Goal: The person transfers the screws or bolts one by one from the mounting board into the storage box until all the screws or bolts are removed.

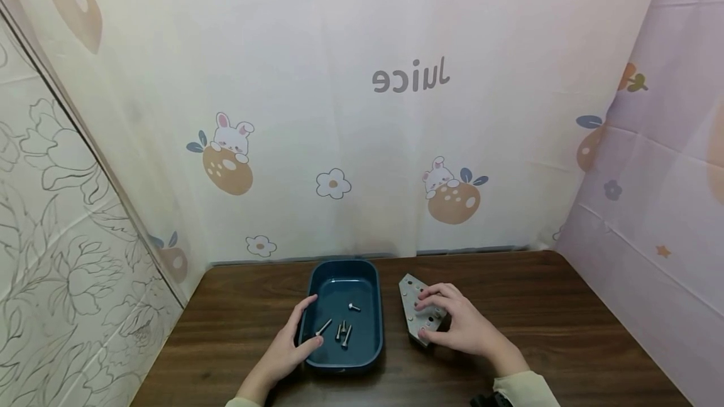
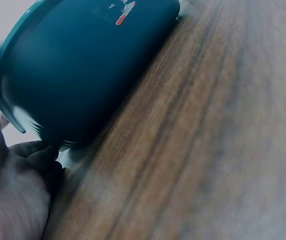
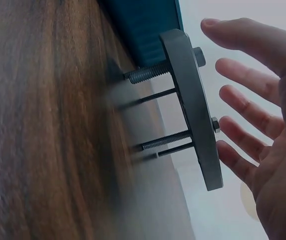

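A dark blue tray stands on the table with several metal bolts lying loose in it. My left hand holds the tray's left side, its thumb over the rim near the front corner. In the left wrist view, fingers curl against the tray's outer wall. To the right of the tray is a grey angular metal plate with holes and bolts through it. The right wrist view shows the plate raised on threaded bolts. Over it spreads my right hand, fingers apart and holding nothing.
The brown wooden table runs back to a printed curtain. More curtains hang at the left and right sides. A narrow strip of table separates the tray from the metal plate.
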Available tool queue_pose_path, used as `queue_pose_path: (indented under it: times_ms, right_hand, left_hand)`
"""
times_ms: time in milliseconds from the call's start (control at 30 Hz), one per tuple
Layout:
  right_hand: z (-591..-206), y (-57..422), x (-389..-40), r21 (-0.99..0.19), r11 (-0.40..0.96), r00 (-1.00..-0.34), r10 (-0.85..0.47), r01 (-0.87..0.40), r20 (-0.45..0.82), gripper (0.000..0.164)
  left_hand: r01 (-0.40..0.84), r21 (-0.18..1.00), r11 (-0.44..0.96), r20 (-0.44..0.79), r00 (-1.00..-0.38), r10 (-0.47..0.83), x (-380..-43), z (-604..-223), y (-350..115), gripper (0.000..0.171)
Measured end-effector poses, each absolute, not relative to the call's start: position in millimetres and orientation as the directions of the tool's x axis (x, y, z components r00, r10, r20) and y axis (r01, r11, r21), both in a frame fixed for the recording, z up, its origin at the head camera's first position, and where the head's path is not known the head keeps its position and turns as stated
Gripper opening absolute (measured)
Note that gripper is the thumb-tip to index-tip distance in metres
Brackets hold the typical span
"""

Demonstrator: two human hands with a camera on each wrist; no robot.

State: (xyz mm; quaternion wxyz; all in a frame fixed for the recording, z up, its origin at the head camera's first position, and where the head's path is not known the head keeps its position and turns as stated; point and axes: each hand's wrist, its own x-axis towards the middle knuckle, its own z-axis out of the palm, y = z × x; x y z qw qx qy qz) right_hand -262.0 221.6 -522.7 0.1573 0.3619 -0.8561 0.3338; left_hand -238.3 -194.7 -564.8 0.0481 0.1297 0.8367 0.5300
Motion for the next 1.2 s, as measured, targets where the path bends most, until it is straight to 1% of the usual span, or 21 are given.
queue_pose_path:
  times_ms: [167,600,867,1133,1200]
  right_hand:
    - [-520.8,222.8,-260.2,-0.48,0.527,-0.713,-0.513,-0.702,0.478,0.036]
    - [-524.9,223.8,-261.1,-0.464,0.531,-0.705,-0.513,-0.709,0.49,0.034]
    - [-528.7,224.6,-262.5,-0.489,0.546,-0.733,-0.509,-0.68,0.452,0.034]
    - [-530.1,225.9,-264.6,-0.463,0.537,-0.708,-0.521,-0.706,0.477,0.031]
    - [-529.8,226.1,-264.8,-0.471,0.535,-0.713,-0.518,-0.701,0.473,0.031]
  left_hand:
    - [0.165,0.903,0.396,0.058,-0.962,0.268,-236.9,-564.5,-195.1,0.075]
    - [0.174,0.905,0.388,0.073,-0.962,0.263,-235.5,-563.2,-194.1,0.076]
    - [0.156,0.9,0.407,0.052,-0.965,0.256,-236.0,-562.8,-194.7,0.074]
    - [0.162,0.893,0.419,0.052,-0.964,0.262,-237.8,-565.3,-195.3,0.074]
    - [0.166,0.894,0.417,0.054,-0.962,0.268,-238.2,-566.1,-195.6,0.074]
